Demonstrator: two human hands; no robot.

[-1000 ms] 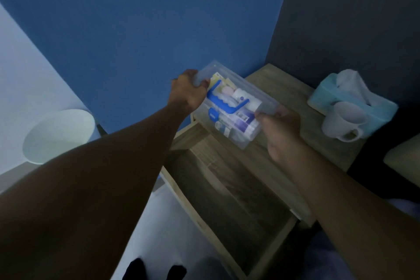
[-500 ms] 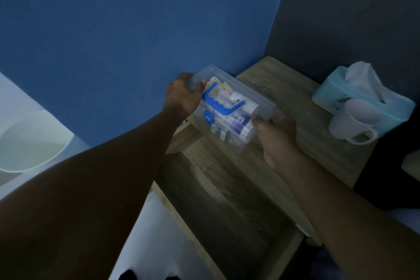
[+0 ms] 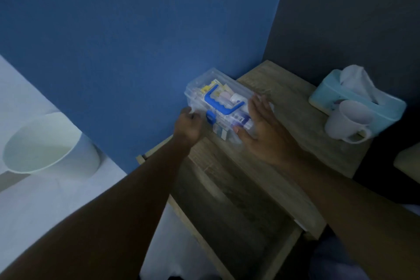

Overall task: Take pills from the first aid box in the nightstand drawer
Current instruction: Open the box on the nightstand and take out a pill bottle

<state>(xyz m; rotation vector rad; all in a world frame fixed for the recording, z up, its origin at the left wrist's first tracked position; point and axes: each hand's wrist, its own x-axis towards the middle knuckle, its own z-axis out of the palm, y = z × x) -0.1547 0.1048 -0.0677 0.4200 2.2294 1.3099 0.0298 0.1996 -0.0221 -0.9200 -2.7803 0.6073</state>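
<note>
The clear plastic first aid box, with a blue handle and blue latch, rests on the wooden nightstand top at its left edge, against the blue wall. Tubes, packets and small bottles show through the lid. My left hand is curled at the box's near-left corner, with the thumb on the plastic. My right hand lies flat against the box's right end, fingers straight and apart. Below the hands the nightstand drawer stands pulled out, dark inside.
A light blue tissue box and a white mug stand at the nightstand's right side. A white bin sits on the floor to the left. A pale cushion edge shows at far right.
The box has gone from being held over the drawer to resting on the nightstand top. My right hand has let go and spread its fingers; my left hand slid to the near-left corner.
</note>
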